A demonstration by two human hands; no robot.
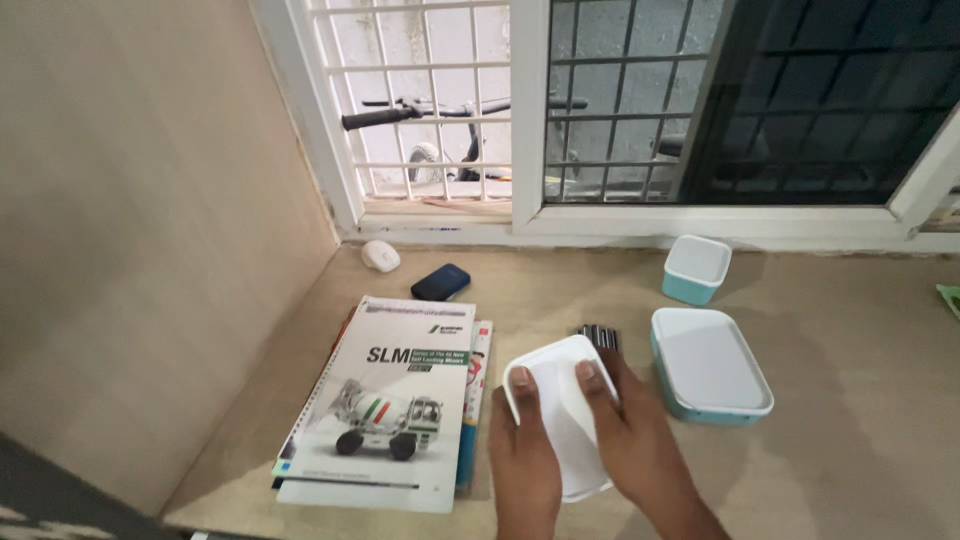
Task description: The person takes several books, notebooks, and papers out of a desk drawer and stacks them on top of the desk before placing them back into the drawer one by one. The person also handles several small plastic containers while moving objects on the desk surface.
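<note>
Both my hands rest on a white rectangular lid (560,400) lying on the tan surface near its front edge. My left hand (525,455) presses the lid's left side with fingers flat. My right hand (635,440) covers its right side, fingertips near the middle. A bundle of dark thin sticks (598,336) pokes out just behind the lid. To the right stands a large teal box with a white lid (710,365). A smaller teal box with a white lid (696,268) stands farther back.
A stack of booklets with a spiral-bound one on top (395,400) lies left of the lid. A white mouse (380,256) and a dark blue case (441,282) sit near the window. A wooden panel (130,220) walls the left. The barred window (600,100) shows a bicycle outside.
</note>
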